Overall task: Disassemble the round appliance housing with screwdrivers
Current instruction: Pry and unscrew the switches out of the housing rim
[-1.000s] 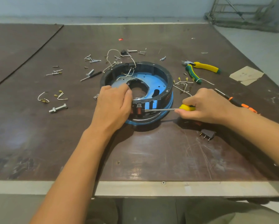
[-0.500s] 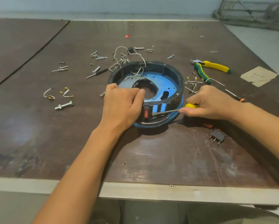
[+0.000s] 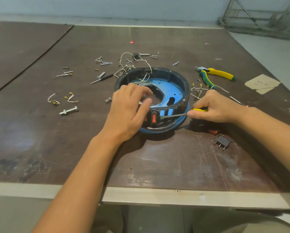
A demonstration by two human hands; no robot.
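Now, far left of the round housing (image 3: 186, 91), the cut wire ends (image 3: 54, 100) and a loose bolt (image 3: 68, 110) lie just as they did a second ago. Your left hand (image 3: 125, 113) drapes over the housing's near-left rim, with the thumb across the rim and the fingers curled down inside. Those fingers are blurred, so what they push on is not clear. The housing itself sits flat on the worktable (image 3: 157, 165) and has not shifted.

What has changed is in its front wall. A second ago that opening showed only something dark and coppery. Now a red rocker switch (image 3: 154, 118) stands proud of the wall, further out than half a second back. Just right of it, the blade of your yellow-handled screwdriver (image 3: 172, 115) lies along the wall with its tip at the switch's edge, and your right hand (image 3: 216, 110) is clamped round the handle.

By the look of it the switch is nearly free, so ease it out rather than lever hard. Right of the housing lie a loose black switch (image 3: 222, 142) and the pliers (image 3: 214, 75).
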